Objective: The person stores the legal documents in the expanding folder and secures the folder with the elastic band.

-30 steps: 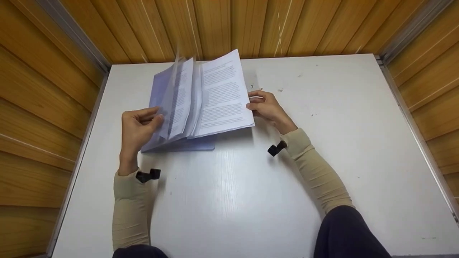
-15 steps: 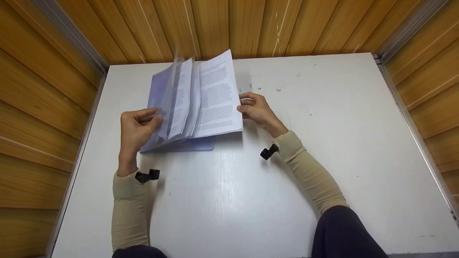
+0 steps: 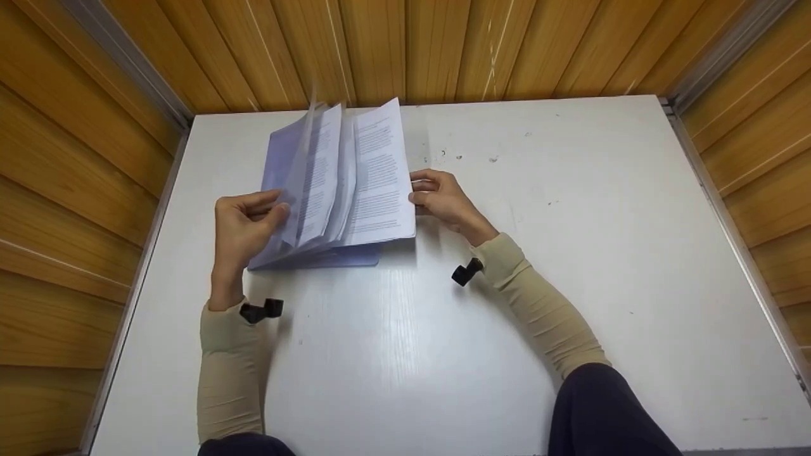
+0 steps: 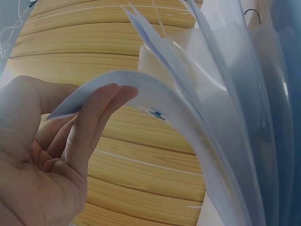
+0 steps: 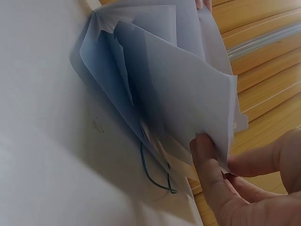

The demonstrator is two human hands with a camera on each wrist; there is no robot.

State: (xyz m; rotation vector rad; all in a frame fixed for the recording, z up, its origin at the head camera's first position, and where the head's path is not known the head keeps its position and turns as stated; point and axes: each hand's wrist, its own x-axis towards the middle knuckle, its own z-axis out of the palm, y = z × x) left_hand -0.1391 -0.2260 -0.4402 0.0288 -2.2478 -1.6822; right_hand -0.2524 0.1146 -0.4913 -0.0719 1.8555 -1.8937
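A blue document folder (image 3: pixel 345 256) lies spread on the table, its translucent leaves fanned upright. My left hand (image 3: pixel 244 225) pinches the edge of a bent translucent leaf (image 4: pixel 155 89) at the folder's left side. On the other side, my right hand (image 3: pixel 447 199) pinches the outer edge of some printed papers (image 3: pixel 380 177) between thumb and fingers. These papers stand tilted, partly inside the folder. More printed sheets (image 3: pixel 320 177) show between the leaves. In the right wrist view, a dark cord loop (image 5: pixel 149 175) hangs at the folder's edge. The inner ends of the papers are hidden.
The white table (image 3: pixel 405 354) meets a wooden slat wall (image 3: pixel 437 50) just behind the folder. Similar slatted walls stand at left and right. A small black device (image 3: pixel 261 310) sits on the left wrist, and another black device (image 3: pixel 467 272) on the right.
My right hand has moved left and slightly nearer the body, bringing the printed papers closer to the folder's spread leaves. The left hand stays in place, pinching its leaf.
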